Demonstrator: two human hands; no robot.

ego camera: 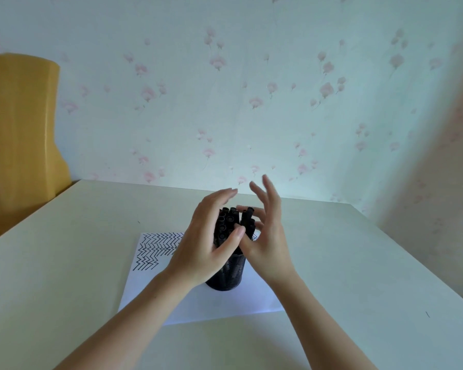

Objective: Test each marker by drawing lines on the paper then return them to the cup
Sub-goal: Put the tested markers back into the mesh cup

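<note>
A black mesh cup (229, 276) stands on a white sheet of paper (198, 303) and holds several black markers (225, 222), caps up. Rows of black zigzag lines (158, 247) fill the paper's far left corner. My left hand (203, 244) cups the left side of the marker bundle, fingers nearly straight above the caps and thumb lying across the front. My right hand (265, 236) is at the bundle's right side. Its index finger and thumb pinch one marker (249, 218) that stands in the bundle, while its other fingers spread upward.
The paper lies on a cream table (345, 263) pushed against a wall with floral wallpaper. A yellow wooden chair back (19, 129) stands past the table's left edge. A small dark mark (427, 314) is on the table at the right.
</note>
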